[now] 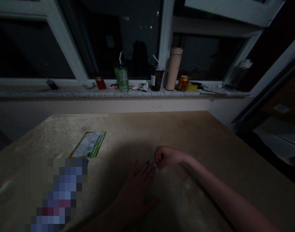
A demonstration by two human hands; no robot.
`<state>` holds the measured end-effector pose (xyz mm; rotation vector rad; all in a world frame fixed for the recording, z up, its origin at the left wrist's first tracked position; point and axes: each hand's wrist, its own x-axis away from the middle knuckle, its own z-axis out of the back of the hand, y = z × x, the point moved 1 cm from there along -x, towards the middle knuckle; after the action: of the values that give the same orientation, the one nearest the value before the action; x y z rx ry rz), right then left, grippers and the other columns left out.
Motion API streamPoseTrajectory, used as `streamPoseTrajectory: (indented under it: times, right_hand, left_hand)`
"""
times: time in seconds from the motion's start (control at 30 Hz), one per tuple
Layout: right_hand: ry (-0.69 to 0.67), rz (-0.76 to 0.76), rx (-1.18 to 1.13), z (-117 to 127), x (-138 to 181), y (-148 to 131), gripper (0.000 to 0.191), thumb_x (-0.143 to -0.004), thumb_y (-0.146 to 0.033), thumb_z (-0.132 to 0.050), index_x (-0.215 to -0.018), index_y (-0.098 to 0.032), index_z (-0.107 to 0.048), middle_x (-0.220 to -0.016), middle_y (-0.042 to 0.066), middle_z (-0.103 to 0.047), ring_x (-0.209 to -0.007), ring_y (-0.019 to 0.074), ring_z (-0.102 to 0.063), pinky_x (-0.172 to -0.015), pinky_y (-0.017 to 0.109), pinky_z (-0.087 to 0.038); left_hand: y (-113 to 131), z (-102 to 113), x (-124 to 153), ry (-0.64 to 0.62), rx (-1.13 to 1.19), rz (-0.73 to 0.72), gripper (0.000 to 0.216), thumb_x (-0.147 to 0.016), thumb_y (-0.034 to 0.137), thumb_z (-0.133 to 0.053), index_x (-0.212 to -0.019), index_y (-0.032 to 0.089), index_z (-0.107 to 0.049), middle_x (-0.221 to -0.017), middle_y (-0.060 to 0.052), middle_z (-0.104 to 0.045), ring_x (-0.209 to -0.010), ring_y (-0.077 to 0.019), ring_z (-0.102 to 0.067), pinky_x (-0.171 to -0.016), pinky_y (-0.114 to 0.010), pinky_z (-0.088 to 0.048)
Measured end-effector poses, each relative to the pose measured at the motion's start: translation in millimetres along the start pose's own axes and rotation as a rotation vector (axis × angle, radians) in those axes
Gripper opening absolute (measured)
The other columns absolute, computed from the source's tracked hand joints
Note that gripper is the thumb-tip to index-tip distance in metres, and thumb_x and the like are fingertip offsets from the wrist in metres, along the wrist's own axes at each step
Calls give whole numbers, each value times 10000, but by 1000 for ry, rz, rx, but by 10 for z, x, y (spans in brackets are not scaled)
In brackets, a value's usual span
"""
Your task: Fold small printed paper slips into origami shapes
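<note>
My left hand (137,190) lies flat on the tabletop, fingers stretched out and the thumb apart. Under and beside its fingertips is a small, pale, patterned piece (156,168), mostly covered; it looks thin, but its kind cannot be made out in the dim light. From the right, my right hand (167,156) comes in with its fingers curled into a pinch at the upper edge of this piece. The two hands almost touch there.
A green and white printed packet (89,144) lies at the left of the wooden table (186,129), above a pixelated bluish area. On the windowsill (72,91) stand a green cup (122,77), a dark cup (156,79), a pinkish bottle (173,69), a red jar (100,83) and an orange can (183,83).
</note>
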<state>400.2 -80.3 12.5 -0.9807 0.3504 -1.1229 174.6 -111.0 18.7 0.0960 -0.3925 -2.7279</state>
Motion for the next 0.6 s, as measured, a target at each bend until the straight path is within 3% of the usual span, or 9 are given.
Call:
streamPoseTrajectory:
  times: [0.33, 0.47, 0.6]
  right_hand:
    - [12, -29, 9, -10, -46, 14, 90, -584, -141, -699, -672, -136, -715, -569, -38, -591, -534, 85, -508, -478, 166, -353]
    - [2, -32, 15, -18, -31, 18, 89, -593, -151, -692, -677, -136, -718, -568, -34, -596, -523, 87, -505, -474, 171, -355]
    - [-11, -31, 28, -4, -27, -16, 91, -607, -153, -686, -689, -138, -724, -576, -28, -611, -522, 89, -512, -475, 174, -356]
  left_hand:
    - [-58, 21, 57, -20, 87, 1, 799, -918, 447, -497, -1501, 182, -19, -1548, -78, -126, -1407, -243, -119, -1145, -440, -134]
    - [-67, -12, 94, -11, 47, 78, 707, -934, 466, -459, -1497, 186, -134, -1550, -73, -105, -1408, -266, -87, -1139, -450, -156]
    - [-49, 30, 109, -11, 39, 70, 759, -916, 467, -487, -1500, 182, -94, -1544, -76, -145, -1405, -257, -123, -1144, -461, -122]
